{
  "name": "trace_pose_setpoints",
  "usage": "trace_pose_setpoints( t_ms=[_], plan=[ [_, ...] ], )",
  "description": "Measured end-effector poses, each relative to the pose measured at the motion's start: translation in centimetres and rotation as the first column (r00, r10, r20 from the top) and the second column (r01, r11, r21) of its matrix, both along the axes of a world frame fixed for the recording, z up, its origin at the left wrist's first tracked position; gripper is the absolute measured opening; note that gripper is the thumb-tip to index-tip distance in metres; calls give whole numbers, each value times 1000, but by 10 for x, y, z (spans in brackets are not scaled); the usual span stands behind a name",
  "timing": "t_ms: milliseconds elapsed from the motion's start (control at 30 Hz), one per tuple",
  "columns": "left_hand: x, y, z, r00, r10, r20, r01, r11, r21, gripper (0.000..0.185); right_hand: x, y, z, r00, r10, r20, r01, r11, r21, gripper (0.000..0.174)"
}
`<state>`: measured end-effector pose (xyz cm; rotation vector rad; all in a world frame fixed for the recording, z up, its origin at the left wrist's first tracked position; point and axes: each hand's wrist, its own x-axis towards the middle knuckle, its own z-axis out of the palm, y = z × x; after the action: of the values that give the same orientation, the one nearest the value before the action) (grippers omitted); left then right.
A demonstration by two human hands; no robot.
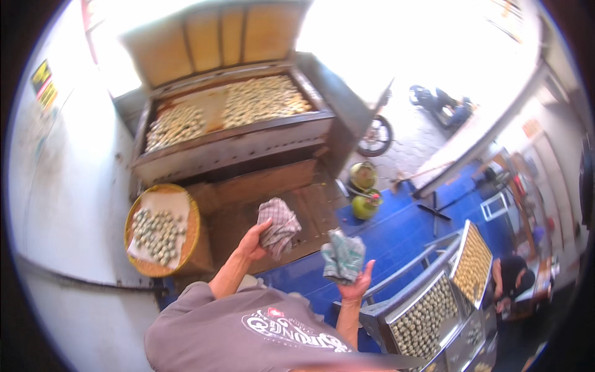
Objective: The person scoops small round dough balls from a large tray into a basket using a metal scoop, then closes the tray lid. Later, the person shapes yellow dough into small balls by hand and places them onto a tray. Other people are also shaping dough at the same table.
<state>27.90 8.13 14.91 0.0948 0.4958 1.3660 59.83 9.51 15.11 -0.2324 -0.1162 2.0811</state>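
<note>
My left hand (254,242) holds a crumpled pink checked cloth (279,227) in front of my chest. Farther right, a folded green and white cloth (344,256) lies against the palm and fingers of my right hand (357,282), whose thumb stands apart. The two cloths do not touch. Beyond my hands stands a large metal oven box (241,139) with its lid (214,39) raised. Many small round pieces, pale and yellowish, cover the right part of its tray and form a smaller group at the left.
A round woven basket (195,232) with paper and small round pieces stands at left. Green gas cylinders (365,207) are on the floor beyond my right hand. Trays of round pieces (423,316) rest on a metal rack at lower right. Another person (513,279) is at far right.
</note>
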Motion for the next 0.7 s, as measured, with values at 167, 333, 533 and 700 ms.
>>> trace_pose_setpoints(
  t_ms=[167, 333, 533, 700],
  plan=[
    [-68, 8, -5, 977, 196, 86, -199, 980, 29, 38, -61, 56, -30, 1000, 11, 20, -1, 905, -425, 56],
    [-110, 22, -4, 876, 453, 163, -447, 891, -76, 45, -97, 124, -47, 992, 129, -2, -126, 966, -226, 52],
    [-170, 90, 7, 710, 693, 127, -704, 693, 157, 51, -140, 245, -48, 956, 289, 41, -276, 940, -199, 57],
    [-224, 174, 35, 604, 775, 187, -785, 536, 311, 50, -169, 367, -42, 924, 381, -37, -382, 911, -158, 59]
  ],
)
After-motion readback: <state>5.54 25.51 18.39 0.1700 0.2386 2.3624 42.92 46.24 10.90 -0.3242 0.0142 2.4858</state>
